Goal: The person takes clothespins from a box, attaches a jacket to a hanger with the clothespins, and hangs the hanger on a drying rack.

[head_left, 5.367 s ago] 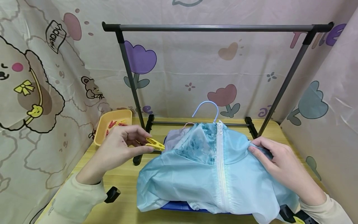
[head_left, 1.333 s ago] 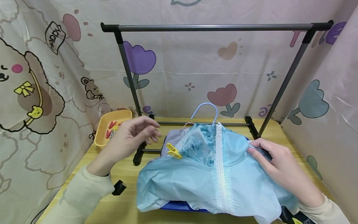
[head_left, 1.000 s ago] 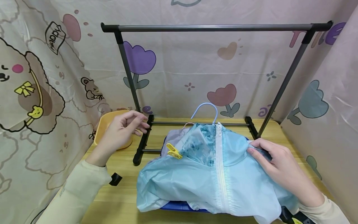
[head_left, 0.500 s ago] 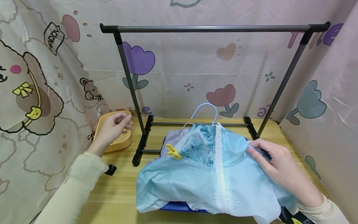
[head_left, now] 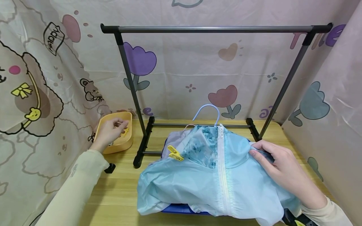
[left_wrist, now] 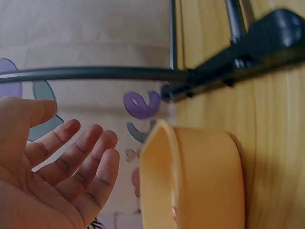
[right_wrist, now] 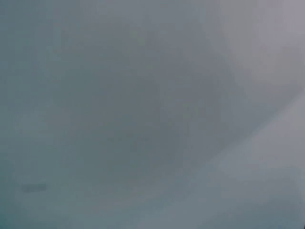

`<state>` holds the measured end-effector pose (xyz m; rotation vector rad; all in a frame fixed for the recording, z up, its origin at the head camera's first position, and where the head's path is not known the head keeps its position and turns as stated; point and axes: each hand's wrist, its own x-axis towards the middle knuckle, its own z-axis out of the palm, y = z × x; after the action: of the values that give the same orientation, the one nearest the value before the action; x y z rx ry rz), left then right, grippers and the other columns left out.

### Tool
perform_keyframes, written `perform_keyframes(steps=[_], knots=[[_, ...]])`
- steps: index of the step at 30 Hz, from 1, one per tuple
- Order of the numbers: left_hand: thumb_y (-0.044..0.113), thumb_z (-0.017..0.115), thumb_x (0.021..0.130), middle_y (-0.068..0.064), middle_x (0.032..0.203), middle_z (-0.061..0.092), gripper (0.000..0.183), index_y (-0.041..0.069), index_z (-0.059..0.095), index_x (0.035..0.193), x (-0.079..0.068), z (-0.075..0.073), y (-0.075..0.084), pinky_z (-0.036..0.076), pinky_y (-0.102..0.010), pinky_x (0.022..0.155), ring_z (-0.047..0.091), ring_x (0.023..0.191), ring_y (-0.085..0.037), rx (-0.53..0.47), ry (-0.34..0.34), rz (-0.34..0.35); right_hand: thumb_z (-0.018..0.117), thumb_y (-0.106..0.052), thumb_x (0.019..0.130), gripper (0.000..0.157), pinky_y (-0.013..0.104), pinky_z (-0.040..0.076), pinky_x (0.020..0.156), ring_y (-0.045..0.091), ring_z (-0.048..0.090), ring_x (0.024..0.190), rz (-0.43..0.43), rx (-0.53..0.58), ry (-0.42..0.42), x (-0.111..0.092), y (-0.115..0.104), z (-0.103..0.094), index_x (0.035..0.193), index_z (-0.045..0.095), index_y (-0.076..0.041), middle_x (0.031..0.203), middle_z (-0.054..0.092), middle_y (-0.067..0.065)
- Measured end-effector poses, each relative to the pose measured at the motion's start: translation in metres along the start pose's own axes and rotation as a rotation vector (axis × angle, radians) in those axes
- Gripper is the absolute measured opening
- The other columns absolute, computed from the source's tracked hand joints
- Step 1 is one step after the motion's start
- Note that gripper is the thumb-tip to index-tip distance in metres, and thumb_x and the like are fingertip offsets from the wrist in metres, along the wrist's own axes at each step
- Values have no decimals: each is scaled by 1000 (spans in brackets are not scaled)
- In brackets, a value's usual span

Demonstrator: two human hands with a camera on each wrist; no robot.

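Before the black tubular rack (head_left: pixel 215 29), the light-blue thin-fabric zip jacket (head_left: pixel 183 185) should handle light, limp and slippery, best held at the shoulder the right hand (head_left: pixel 285 169), wrist view blurred, apparently pinches, the left hand (head_left: pixel 108 132) relaxed and empty.

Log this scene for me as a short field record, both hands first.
Left hand: at the yellow-orange plastic tub, fingers loosely extended, nothing held
Right hand: pinches the light-blue zip-front jacket near the picture-right shoulder
Yellow plastic clothespin: on the jacket's picture-left shoulder
Pale-blue hanger hook: rises above the jacket's collar
Tub contents: partly hidden by the hand; some yellow visible
Black metal rack: stands behind the jacket
Right wrist view: too blurred to read
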<state>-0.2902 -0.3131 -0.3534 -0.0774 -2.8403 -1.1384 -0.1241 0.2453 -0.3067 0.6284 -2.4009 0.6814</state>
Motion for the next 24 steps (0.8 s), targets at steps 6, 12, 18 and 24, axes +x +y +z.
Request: perform_keyframes(steps=[6, 12, 18, 24], knots=[[54, 45, 112, -24, 126, 65, 54, 5, 63, 128, 9, 1, -21, 53, -31, 67, 63, 87, -27, 61, -52, -66, 80, -3, 93, 24, 13, 44, 76, -1, 59, 79, 4, 0, -3, 0, 0, 0, 99, 75, -25, 91, 71, -15], [45, 47, 114, -22, 109, 65, 49, 0, 61, 129, 20, 4, -40, 49, -37, 55, 52, 60, -20, 126, -107, -89, 81, -1, 92, 26, 13, 43, 75, -1, 58, 78, 2, 2, 0, 0, 1, 1, 99, 75, -26, 90, 71, -16], [30, 48, 114, -22, 97, 68, 44, -6, 62, 133, 27, 7, -46, 47, -35, 61, 56, 69, -23, 235, -148, -59, 81, 0, 91, 26, 13, 43, 75, -1, 58, 78, 1, -2, 3, 0, 1, 1, 99, 75, -24, 90, 71, -15], [30, 45, 113, -32, 129, 67, 48, -7, 60, 138, 33, 10, -50, 50, -51, 92, 62, 113, -45, 324, -210, -72, 81, 0, 91, 27, 13, 43, 75, -1, 58, 78, -3, 3, 1, 0, 1, 2, 99, 74, -25, 90, 70, -16]])
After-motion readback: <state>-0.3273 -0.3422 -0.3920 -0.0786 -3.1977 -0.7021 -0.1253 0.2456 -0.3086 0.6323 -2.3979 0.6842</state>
